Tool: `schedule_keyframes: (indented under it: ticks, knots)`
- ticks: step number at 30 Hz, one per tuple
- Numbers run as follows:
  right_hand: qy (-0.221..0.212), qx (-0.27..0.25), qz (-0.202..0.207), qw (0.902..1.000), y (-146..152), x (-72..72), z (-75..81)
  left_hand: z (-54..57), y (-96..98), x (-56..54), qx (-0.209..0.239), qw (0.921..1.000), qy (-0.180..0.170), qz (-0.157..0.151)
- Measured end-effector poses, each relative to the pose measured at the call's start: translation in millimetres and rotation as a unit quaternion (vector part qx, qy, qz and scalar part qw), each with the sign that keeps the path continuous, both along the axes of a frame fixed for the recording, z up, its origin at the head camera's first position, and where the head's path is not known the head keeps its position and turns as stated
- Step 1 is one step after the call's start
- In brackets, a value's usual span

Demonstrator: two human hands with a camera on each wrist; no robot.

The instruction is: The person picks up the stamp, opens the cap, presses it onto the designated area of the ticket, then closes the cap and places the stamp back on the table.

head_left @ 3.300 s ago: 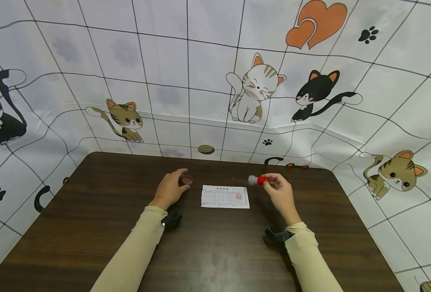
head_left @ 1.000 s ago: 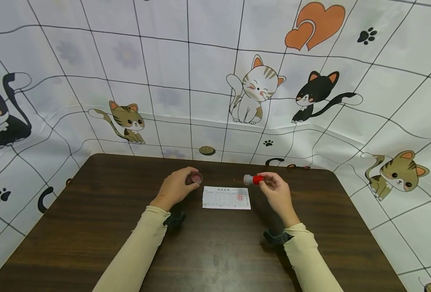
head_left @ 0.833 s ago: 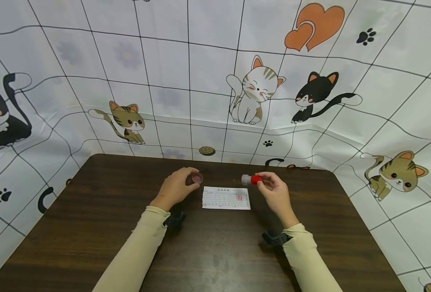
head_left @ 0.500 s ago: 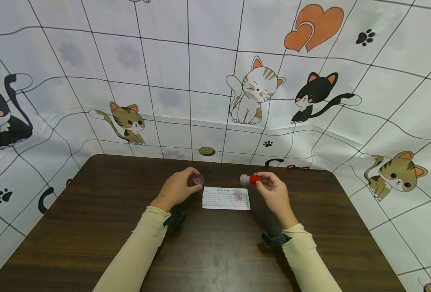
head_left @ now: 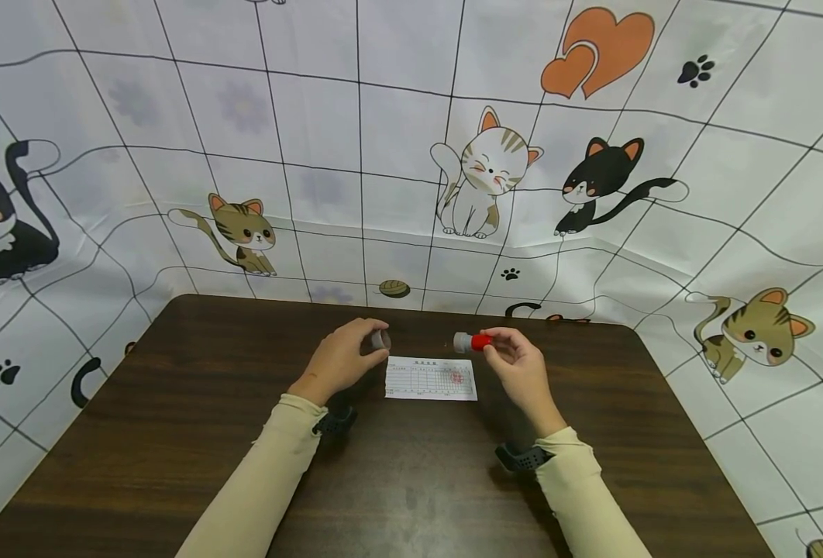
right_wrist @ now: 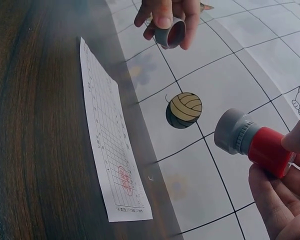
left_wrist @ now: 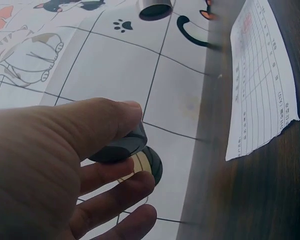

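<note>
My left hand (head_left: 338, 358) pinches a grey round cap (head_left: 381, 340) between thumb and fingers. The cap is tilted, its hollow mouth facing right towards the stamp, with a reddish inside in the right wrist view. My right hand (head_left: 523, 370) grips the red body of a round stamp (right_wrist: 271, 150). The stamp lies roughly sideways in the air, its grey end (right_wrist: 231, 131) pointing at the cap. A gap separates stamp and cap. Below and between the hands, a printed form (head_left: 431, 379) lies on the table, bearing a red stamp mark (right_wrist: 124, 180) near one end.
The dark wooden table (head_left: 411, 473) ends at a white wall cloth (head_left: 314, 178) with cat drawings and grid lines. Its back edge runs just behind both hands. Dark straps (head_left: 335, 419) sit on both wrists.
My left hand has moved right with the cap and turned its mouth from upward to sideways. My right hand has brought the stamp left, narrowing the gap. The form stays put.
</note>
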State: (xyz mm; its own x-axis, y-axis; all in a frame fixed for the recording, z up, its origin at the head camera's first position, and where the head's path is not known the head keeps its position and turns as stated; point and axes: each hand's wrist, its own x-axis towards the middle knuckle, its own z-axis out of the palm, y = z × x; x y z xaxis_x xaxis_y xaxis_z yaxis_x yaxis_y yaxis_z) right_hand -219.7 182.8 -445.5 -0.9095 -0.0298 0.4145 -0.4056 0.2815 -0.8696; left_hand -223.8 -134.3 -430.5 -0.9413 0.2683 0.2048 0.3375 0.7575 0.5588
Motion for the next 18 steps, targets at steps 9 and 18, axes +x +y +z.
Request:
schedule_keyframes:
  ticks: [9, 18]
  knots:
    - [0.003, 0.002, 0.013, 0.9999, -5, 4.7, 2.8, 2.2, 4.9, 4.6, -0.004, 0.9996, 0.020, -0.020]
    - [-0.004, 0.010, 0.043, 0.9990, -9, 10.7, 8.5, 4.5, 11.7, 7.4, -0.003, 0.9996, 0.012, -0.024]
